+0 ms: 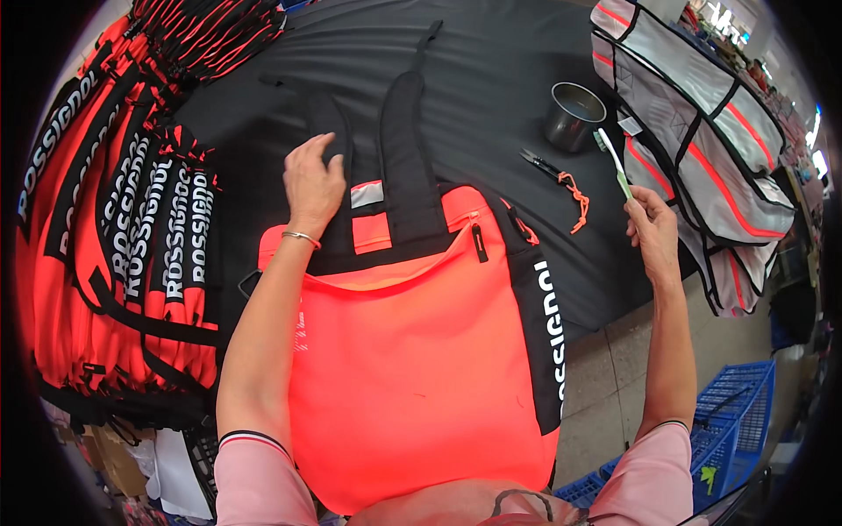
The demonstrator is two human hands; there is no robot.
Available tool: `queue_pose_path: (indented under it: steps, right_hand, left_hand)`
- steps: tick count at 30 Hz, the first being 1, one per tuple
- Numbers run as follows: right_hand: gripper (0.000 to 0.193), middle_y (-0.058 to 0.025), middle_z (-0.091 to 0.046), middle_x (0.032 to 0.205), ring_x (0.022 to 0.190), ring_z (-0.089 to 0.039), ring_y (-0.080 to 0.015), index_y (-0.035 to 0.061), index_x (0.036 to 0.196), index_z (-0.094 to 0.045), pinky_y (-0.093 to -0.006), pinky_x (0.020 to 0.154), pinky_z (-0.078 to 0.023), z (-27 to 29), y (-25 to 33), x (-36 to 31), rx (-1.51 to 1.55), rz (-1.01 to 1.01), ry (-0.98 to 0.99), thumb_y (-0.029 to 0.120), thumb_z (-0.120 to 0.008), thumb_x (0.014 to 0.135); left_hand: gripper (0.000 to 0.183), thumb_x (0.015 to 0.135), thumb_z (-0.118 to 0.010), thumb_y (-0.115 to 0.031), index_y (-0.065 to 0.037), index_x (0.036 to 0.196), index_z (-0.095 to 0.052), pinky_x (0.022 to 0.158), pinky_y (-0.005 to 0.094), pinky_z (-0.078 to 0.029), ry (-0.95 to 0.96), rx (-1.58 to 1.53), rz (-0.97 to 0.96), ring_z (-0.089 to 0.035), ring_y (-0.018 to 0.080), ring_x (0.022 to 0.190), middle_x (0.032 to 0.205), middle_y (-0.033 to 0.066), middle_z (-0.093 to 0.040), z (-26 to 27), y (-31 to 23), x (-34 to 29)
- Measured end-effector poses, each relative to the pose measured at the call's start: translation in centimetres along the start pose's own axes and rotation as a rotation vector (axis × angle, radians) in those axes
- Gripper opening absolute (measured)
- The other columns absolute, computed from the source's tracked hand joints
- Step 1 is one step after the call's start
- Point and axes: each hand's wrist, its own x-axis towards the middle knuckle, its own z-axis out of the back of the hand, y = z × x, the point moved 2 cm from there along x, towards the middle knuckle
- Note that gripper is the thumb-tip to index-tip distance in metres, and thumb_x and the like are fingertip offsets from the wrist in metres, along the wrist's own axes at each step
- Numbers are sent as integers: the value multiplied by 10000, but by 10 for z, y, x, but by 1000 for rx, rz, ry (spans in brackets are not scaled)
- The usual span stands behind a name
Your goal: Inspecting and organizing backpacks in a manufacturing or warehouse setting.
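A bright orange-red backpack (421, 377) with black side panels lies in front of me on a black-covered table (500, 61). Its two black shoulder straps (405, 149) stretch away from me. My left hand (314, 180) is over the strap at the left, fingers apart and holding nothing. At the right, my right hand (651, 223) grips a toothbrush (616, 162) with a pale green and white handle, bristles pointing up and away. Just beyond the bristles stands a dark metal cup (575, 117). Small thread snips (542, 163) with an orange cord lie left of the toothbrush.
A tall stack of orange-red and black backpacks (123, 228) fills the left side. Grey panels with black edging and orange stripes (702, 140) are piled at the right. Blue plastic baskets (737, 408) stand on the floor at lower right.
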Motion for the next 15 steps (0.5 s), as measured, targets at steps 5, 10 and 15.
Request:
queue_pose_path:
  steps: [5, 10, 15]
  right_hand:
    - [255, 17, -586, 822, 575, -465, -28, 10, 1142, -627, -184, 468, -357, -14, 0, -2, 23, -10, 4, 127, -592, 918]
    - [256, 25, -574, 802, 574, -461, -25, 19, 1141, -630, -175, 466, -352, -18, 1, -3, 16, 4, 18, 130, -589, 914]
    - [254, 24, -578, 803, 571, -460, -22, 10, 1137, -627, -170, 462, -350, -16, -12, -3, 38, -21, -7, 122, -586, 913]
  left_hand:
    - [387, 827, -642, -242, -50, 1163, -641, 988, 401, -426, 413, -167, 277, -511, 342, 1186, 1236, 151, -605, -21, -28, 13]
    - [422, 830, -655, -294, -88, 1198, -643, 1058, 490, -338, 135, 0, 228, -421, 336, 1280, 1321, 126, -556, -13, -15, 21]
    - [475, 846, -616, -443, -147, 1216, -653, 1080, 588, -237, 331, 239, 349, -342, 396, 1341, 1434, 150, -433, -21, -33, 21]
